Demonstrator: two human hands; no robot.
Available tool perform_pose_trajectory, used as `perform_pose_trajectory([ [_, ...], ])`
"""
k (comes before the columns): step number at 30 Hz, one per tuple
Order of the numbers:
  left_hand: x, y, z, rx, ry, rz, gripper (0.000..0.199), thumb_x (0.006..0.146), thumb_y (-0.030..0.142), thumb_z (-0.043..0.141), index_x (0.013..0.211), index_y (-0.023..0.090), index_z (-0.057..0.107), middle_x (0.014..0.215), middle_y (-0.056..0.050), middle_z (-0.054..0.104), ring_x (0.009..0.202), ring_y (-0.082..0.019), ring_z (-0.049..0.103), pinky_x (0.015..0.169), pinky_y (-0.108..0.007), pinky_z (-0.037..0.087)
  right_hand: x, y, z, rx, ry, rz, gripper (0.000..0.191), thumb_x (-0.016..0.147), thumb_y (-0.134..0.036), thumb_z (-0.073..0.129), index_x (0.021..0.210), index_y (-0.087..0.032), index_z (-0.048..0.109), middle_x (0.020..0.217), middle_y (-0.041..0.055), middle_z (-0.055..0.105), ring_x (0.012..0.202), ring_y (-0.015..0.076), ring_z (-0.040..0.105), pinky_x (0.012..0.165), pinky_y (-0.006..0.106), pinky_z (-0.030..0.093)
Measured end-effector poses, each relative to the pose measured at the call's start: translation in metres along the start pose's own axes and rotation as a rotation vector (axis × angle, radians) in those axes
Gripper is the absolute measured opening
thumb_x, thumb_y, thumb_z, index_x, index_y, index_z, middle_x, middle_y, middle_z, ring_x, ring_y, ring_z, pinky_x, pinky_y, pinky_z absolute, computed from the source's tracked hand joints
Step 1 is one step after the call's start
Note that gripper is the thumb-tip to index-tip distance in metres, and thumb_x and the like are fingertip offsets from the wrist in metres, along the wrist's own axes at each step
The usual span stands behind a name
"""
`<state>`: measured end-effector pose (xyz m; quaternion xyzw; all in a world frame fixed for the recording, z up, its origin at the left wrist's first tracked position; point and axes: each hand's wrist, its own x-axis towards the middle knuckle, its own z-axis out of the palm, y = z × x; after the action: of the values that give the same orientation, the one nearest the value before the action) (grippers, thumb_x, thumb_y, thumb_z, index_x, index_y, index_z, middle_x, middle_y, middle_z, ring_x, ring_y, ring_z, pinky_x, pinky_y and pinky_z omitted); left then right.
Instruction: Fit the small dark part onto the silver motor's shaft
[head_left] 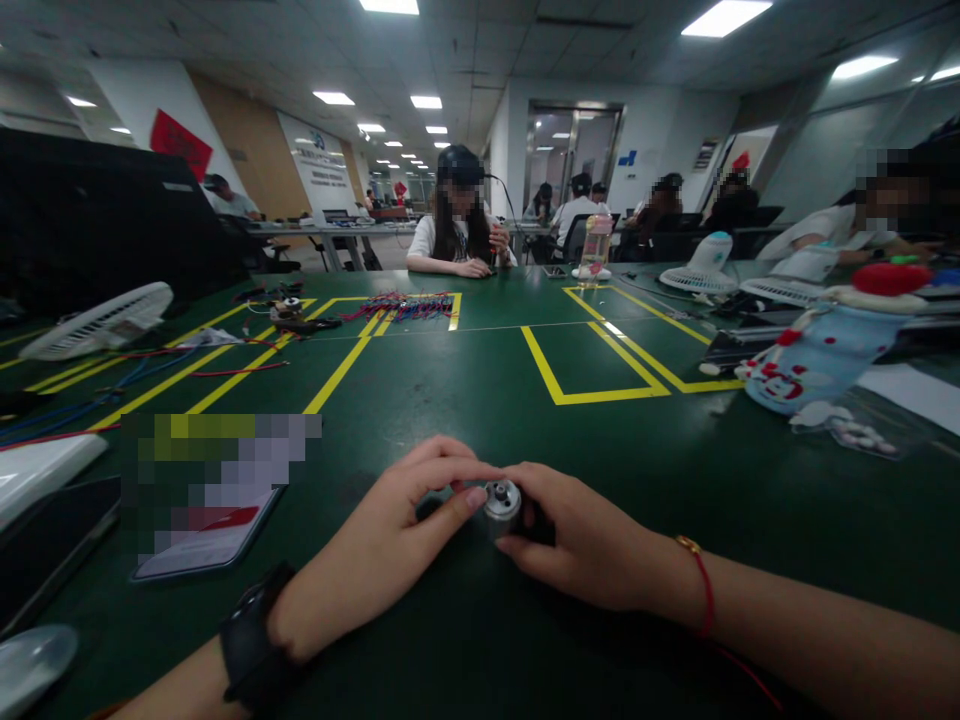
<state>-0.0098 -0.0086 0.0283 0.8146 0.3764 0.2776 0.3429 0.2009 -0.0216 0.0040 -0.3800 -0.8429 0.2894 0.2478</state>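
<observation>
A small silver cylindrical metal part (502,508), with a short shaft and holes on its top face, stands at the centre of the green table (450,390). My right hand (581,535) is wrapped round its right side, fingers behind and thumb in front. From the left, my left hand (420,515) reaches it, the thumb tip at its upper edge and the fingertips meeting those of my right hand behind it. The fingers of my left hand are bent towards the part; their undersides are partly hidden. A black watch is on my left wrist, a red string on the right.
A phone (217,525) lies left of my hands, beside a white object (49,475). Wires and a small fan (105,320) are further left. A blue bottle (825,350) and a bag (862,432) stand at the right. A person (459,225) sits opposite.
</observation>
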Motion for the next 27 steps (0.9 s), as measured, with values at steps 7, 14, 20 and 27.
perform_pose_trajectory([
  [7, 0.0012, 0.0067, 0.0038, 0.003, 0.026, 0.020, 0.018, 0.093, 0.022, 0.051, 0.104, 0.026, 0.065, 0.104, 0.000, 0.057, 0.098, -0.015, 0.055, 0.089, -0.030, 0.044, 0.0008, -0.0020, -0.0019, -0.003, 0.000, 0.001, 0.029, 0.079, -0.015, 0.062, 0.106, -0.018, 0.053, 0.092, 0.0013, 0.056, 0.076, 0.0143, 0.050, 0.067, 0.027, 0.041],
  [14, 0.0029, 0.0078, 0.0056, 0.028, 0.074, 0.034, 0.011, 0.091, 0.022, 0.054, 0.091, 0.023, 0.065, 0.097, -0.001, 0.057, 0.092, -0.016, 0.056, 0.084, -0.030, 0.044, 0.0004, 0.0001, 0.0011, -0.001, 0.012, -0.014, 0.027, 0.078, -0.016, 0.063, 0.103, -0.018, 0.052, 0.091, 0.0013, 0.055, 0.076, 0.0147, 0.050, 0.067, 0.027, 0.041],
  [20, 0.0032, 0.0085, 0.0068, 0.043, 0.090, 0.048, 0.011, 0.091, 0.021, 0.054, 0.090, 0.023, 0.065, 0.097, -0.001, 0.057, 0.091, -0.015, 0.056, 0.083, -0.030, 0.044, 0.0007, -0.0016, 0.0003, -0.001, 0.009, -0.012, 0.024, 0.079, -0.015, 0.062, 0.101, -0.018, 0.052, 0.090, 0.0006, 0.055, 0.075, 0.0140, 0.049, 0.066, 0.027, 0.041],
  [27, 0.0008, 0.0040, 0.0036, 0.031, 0.130, -0.003, 0.017, 0.092, 0.026, 0.051, 0.099, 0.025, 0.066, 0.100, -0.002, 0.062, 0.094, -0.018, 0.057, 0.084, -0.032, 0.045, -0.0005, -0.0012, -0.0011, 0.020, 0.001, 0.002, 0.028, 0.078, -0.015, 0.063, 0.104, -0.019, 0.053, 0.093, 0.0018, 0.057, 0.076, 0.0147, 0.050, 0.067, 0.028, 0.042],
])
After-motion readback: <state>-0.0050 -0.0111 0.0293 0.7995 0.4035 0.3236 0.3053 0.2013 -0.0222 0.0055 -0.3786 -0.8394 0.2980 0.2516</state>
